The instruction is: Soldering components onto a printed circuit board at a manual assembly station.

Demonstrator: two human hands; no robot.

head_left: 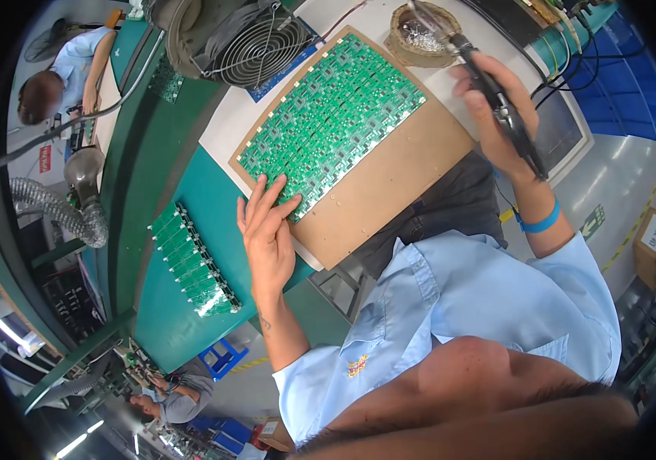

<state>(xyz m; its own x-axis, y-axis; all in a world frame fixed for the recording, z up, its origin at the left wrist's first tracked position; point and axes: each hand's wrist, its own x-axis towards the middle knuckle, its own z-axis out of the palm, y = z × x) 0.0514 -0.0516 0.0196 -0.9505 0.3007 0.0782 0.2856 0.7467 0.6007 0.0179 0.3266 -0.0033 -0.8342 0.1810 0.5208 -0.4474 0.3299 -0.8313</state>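
Item under work: a green circuit-board panel [328, 115], at the upper centre of the frame, lying flat on a brown backing board [397, 176]. The panel is in one piece. Small components cover its face in repeating groups, so their placement appears done over the visible area. Individual joints are too small to judge; how many are finished and how many are outstanding cannot be told.

The left hand [270, 230] rests its fingertips on the panel's lower-left corner, fingers slightly parted, gripping nothing. The right hand [493, 138], upper right, is closed around a dark pen-shaped tool [506, 115]. The tool's front end points to the top of the frame, over a round, crusted bowl [395, 38]; contact with the bowl cannot be confirmed. The tool is off the panel, so in my judgement work there is between touches and not closed out.

Left of centre, a row of narrow green boards [190, 264] lies overlapping on the green tabletop [209, 180]; whether they are completed or waiting cannot be established. A round fan grille [263, 50] stands beyond the panel's upper-left edge. A co-worker [79, 61] sits at the upper left.
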